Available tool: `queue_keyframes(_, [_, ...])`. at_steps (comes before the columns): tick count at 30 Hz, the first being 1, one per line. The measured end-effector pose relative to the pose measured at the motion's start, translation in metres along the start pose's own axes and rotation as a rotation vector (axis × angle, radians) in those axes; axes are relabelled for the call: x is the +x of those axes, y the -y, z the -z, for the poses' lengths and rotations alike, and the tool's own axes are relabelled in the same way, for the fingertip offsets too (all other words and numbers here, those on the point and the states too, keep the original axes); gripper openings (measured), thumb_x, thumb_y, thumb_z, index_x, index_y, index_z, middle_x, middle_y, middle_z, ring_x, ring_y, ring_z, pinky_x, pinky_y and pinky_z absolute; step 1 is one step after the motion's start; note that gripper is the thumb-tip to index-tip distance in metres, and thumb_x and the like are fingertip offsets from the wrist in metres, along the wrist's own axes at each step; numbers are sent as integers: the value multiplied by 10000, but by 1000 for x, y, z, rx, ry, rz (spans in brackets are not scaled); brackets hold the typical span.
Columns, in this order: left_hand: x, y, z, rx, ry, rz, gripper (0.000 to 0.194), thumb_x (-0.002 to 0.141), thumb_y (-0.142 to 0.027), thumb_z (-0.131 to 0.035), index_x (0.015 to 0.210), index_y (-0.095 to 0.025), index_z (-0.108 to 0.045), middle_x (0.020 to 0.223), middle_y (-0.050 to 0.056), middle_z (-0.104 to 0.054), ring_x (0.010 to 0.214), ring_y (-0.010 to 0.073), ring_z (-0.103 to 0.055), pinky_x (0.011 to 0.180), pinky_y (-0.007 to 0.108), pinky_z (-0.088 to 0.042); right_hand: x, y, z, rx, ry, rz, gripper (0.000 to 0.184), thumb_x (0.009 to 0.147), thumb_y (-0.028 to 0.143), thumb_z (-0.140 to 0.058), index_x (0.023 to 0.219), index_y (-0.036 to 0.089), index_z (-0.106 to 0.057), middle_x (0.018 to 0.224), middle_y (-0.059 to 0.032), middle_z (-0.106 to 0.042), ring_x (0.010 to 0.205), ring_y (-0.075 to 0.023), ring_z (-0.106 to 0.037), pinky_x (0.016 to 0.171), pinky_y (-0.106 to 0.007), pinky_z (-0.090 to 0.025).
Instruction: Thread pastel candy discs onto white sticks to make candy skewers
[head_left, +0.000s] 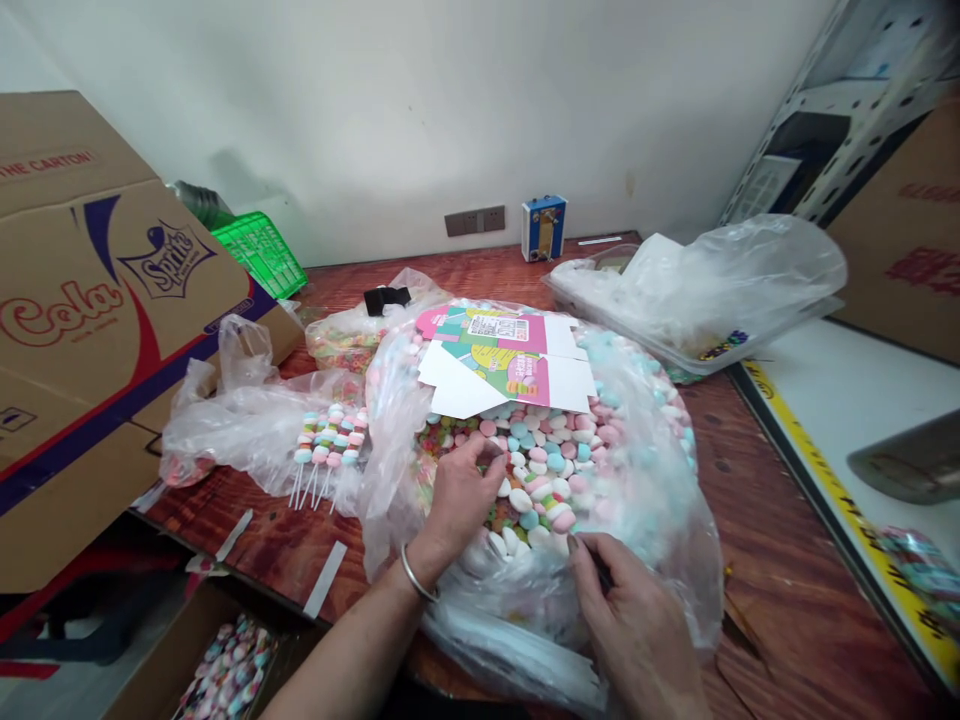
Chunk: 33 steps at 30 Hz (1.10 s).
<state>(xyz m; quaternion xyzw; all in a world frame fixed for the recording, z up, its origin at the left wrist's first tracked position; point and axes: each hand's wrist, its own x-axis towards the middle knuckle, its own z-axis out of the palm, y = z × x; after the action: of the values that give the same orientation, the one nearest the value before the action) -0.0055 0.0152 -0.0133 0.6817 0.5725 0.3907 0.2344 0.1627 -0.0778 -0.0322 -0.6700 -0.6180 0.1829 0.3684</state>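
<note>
A wide heap of pink, white and blue marshmallows fills an opened clear plastic bag. Ring-shaped gummies lie along the heap's left side. My left hand, a silver bangle on its wrist, is over the gummies with thumb and fingers pinched; anything between them is too small to make out. My right hand is closed at the heap's front edge. From its fingertips a short candy skewer of marshmallows and gummies points up and left; its stick is hidden.
A printed card sheet rests on the heap. Several finished candy skewers lie on plastic at left. A cola carton stands far left, above a box of candies. A plastic tub is at right, a blue box by the wall.
</note>
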Motion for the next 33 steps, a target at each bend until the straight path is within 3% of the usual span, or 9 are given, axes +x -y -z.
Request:
queue_keyframes(3, [0, -4, -1, -232, 54, 104, 88, 823, -247, -597, 786, -177, -636, 756, 6, -673, 697, 130, -605, 674, 234, -460, -2, 2, -1, -31, 13, -5, 382, 925, 483, -396, 787, 238, -654, 706, -18, -703, 598, -165, -639, 522, -239, -407])
queue_keyframes(7, [-4, -6, -3, -370, 126, 196, 107, 799, -266, -627, 800, -163, -654, 739, 10, -670, 663, 125, -600, 625, 220, -464, -4, 1, -3, -79, 25, -5, 382, 931, 477, -387, 793, 238, -651, 725, -19, -705, 590, -168, -635, 525, -248, -401])
queue_keyframes(12, [-11, -10, -7, -446, 92, 155, 121, 777, -274, -671, 797, -155, -681, 816, 34, -682, 767, 144, -617, 724, 245, -483, -5, -3, -6, -80, -4, 17, 341, 931, 438, -419, 819, 221, -658, 738, -26, -692, 606, -164, -639, 537, -250, -409])
queue_keyframes(17, [-12, -16, -11, -984, 49, 444, 280, 739, -381, -731, 878, -165, -618, 755, -14, -604, 674, 96, -560, 654, 220, -467, -10, 2, -18, 73, -15, 138, 315, 951, 337, -407, 1066, 188, -659, 885, -58, -698, 795, -154, -666, 687, -224, -487])
queue_keyframes(20, [-18, -22, -14, -1198, 158, 518, 362, 765, -459, -699, 927, -150, -603, 780, 14, -592, 675, 104, -556, 609, 222, -455, -13, 9, -23, 134, -11, 141, 328, 959, 337, -389, 1052, 187, -666, 918, -70, -711, 829, -160, -675, 699, -223, -507])
queue_keyframes(24, [-32, -31, -19, -1248, 206, 522, 413, 821, -560, -590, 896, -155, -578, 809, 48, -601, 680, 132, -574, 565, 238, -438, -18, 9, -24, 159, 31, 111, 326, 956, 348, -385, 825, 204, -646, 738, -33, -679, 658, -145, -647, 595, -207, -487])
queue_keyframes(30, [-50, -38, -31, -1221, 201, 516, 396, 867, -532, -541, 785, -149, -593, 777, 60, -624, 724, 138, -599, 626, 231, -442, -28, -7, -30, 140, 113, 82, 318, 960, 368, -371, 830, 213, -616, 719, -17, -667, 620, -139, -637, 569, -199, -474])
queue_keyframes(33, [-55, -35, -36, -1167, 179, 490, 392, 898, -521, -489, 795, -159, -599, 773, 58, -638, 742, 144, -606, 673, 242, -460, -25, -2, -32, 145, 131, 58, 331, 963, 381, -358, 820, 214, -606, 717, -16, -657, 635, -145, -633, 578, -207, -465])
